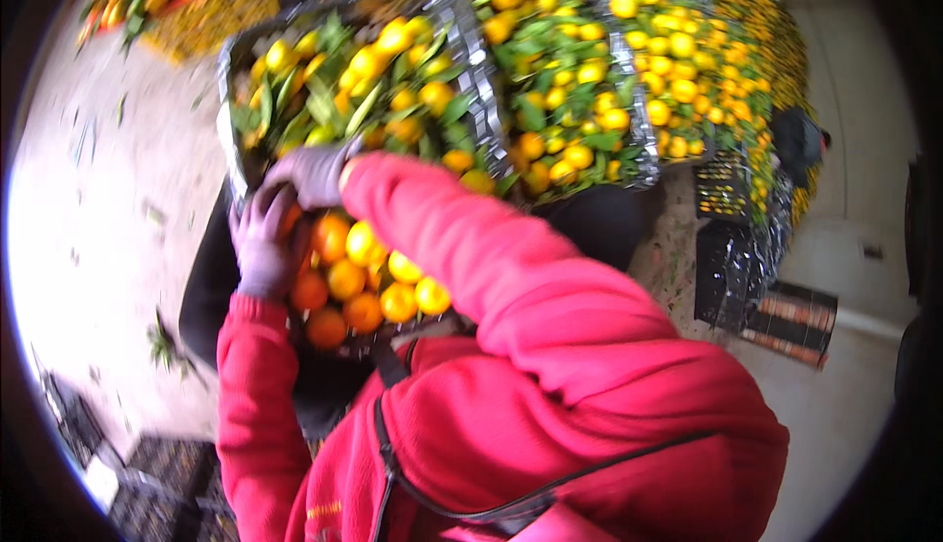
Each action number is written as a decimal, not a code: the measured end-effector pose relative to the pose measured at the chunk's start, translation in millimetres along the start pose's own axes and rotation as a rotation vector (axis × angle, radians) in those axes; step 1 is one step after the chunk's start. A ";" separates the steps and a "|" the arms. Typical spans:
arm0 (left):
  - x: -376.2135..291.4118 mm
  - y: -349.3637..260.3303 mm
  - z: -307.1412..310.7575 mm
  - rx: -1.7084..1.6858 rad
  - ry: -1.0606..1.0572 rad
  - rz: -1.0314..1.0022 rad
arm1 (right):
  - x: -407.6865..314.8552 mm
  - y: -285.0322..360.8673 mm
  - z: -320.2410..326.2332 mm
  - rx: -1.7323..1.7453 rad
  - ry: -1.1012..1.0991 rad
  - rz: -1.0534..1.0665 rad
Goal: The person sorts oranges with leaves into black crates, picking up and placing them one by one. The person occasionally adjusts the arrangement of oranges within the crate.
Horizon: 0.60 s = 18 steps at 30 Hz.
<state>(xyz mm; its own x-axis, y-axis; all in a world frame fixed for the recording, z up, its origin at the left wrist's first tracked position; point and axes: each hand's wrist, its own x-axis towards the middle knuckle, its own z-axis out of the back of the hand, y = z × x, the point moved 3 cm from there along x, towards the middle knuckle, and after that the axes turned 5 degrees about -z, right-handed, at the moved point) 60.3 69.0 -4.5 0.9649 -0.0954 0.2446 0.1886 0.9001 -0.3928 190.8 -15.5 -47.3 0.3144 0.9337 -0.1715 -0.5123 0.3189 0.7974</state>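
A small crate of orange citrus fruit (362, 312) lies close to my body. My left hand (264, 240), in a light purple glove, is at its far left corner, with an orange fruit (292, 219) partly showing by the fingers. Just beyond it, my gloved right hand (313, 173) reaches across, its fingers near or against the left hand. Both hands are blurred and the fingertips hidden, so their grip is unclear. Past my right hand stands a large lined crate (225, 92) of yellow-orange citrus (368, 61) with green leaves.
More leafy citrus (578, 155) fills lined crates to the right. A yellow crate (214, 15) of fruit stands at the upper left. Black crates (169, 464) lie at the lower left, others (714, 269) at the right. Fallen leaves (160, 339) are on the floor. A dark-clothed person (797, 145) is far right.
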 end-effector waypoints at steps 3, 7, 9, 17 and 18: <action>1.0 2.3 -0.5 0.047 0.050 0.004 | 16.5 -4.4 -16.4 0.001 0.039 -0.219; -2.3 5.3 -0.2 0.050 0.115 -0.006 | 17.2 4.4 -17.1 -0.182 0.138 -0.247; -3.4 6.4 1.2 0.011 0.123 -0.022 | -4.6 5.9 8.6 -0.077 0.105 -0.174; -1.3 4.4 2.1 0.000 0.123 -0.128 | -226.8 -104.2 259.1 -0.075 -1.081 -0.404; -1.1 5.0 1.4 -0.025 0.121 -0.128 | -264.5 -121.1 284.1 -0.298 -1.100 -0.689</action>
<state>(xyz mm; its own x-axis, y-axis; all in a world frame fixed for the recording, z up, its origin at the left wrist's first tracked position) 59.9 74.2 -5.6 0.9473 -0.2608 0.1860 0.3146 0.8666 -0.3874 396.8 -347.3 65.8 0.9836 -0.0034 0.1801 -0.0991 0.8249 0.5566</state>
